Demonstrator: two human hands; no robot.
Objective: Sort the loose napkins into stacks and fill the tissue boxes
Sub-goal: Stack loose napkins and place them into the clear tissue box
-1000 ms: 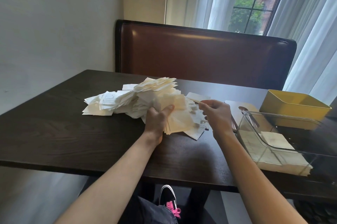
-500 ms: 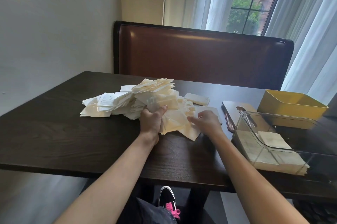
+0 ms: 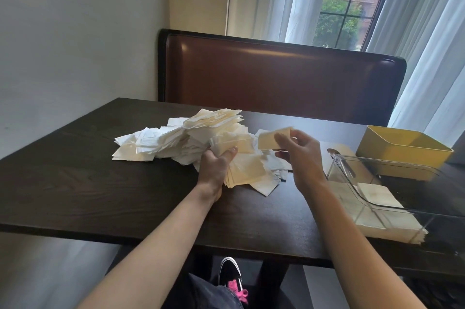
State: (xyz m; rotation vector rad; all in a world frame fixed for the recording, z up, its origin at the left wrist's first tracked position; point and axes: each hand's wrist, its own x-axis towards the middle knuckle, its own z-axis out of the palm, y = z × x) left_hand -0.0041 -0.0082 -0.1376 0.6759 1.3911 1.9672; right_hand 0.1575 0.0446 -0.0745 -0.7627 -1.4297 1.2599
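Observation:
A big heap of loose cream and white napkins covers the middle of the dark table. My left hand grips a thick bundle of napkins at the heap's near edge, thumb on top. Lifted above the table to its right, my right hand pinches a single folded napkin between thumb and fingers. A clear plastic tissue box lies at the right with a small napkin stack inside. A flat napkin stack lies under and beside it.
A yellow box stands behind the clear one at the far right. A spoon lies on a tan mat beside it. A brown padded bench back faces me across the table. The wall is on the left.
My right hand has lifted off the pile with one folded napkin pinched in it. My left hand stays on the bundle at the heap's near edge.

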